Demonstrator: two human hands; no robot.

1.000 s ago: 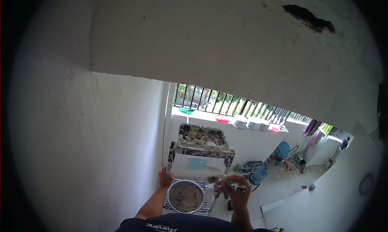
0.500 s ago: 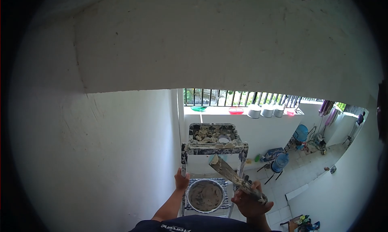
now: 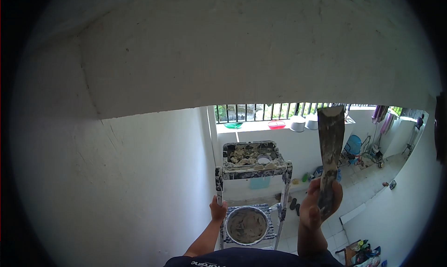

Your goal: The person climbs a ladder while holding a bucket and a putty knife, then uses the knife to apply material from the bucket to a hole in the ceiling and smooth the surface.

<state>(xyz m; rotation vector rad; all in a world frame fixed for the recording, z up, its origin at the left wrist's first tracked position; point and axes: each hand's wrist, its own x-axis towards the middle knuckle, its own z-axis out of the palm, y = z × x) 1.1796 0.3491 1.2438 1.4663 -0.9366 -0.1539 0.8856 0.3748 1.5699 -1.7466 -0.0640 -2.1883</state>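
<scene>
My right hand (image 3: 320,205) is wrapped round the handle of a putty knife (image 3: 331,139), whose broad blade points up with a pale smear at its tip. My left hand (image 3: 218,209) grips the left rail of a paint-spattered stepladder (image 3: 253,174). On a lower step, between my hands, stands a round bucket (image 3: 246,225) with grey-beige paste in it. The ladder's top tray (image 3: 250,153) bears lumps of dried paste and a round white-rimmed item.
A low white beam (image 3: 209,57) spans overhead, and a white wall (image 3: 158,183) rises at the left. Beyond the ladder is a ledge with basins, pots and railings. A blue chair (image 3: 354,145), tools and a small table (image 3: 349,255) stand below right.
My right hand has moved right and up, turning the putty knife from slanting left to upright. My left hand still holds the ladder rail. The view has shifted slightly.
</scene>
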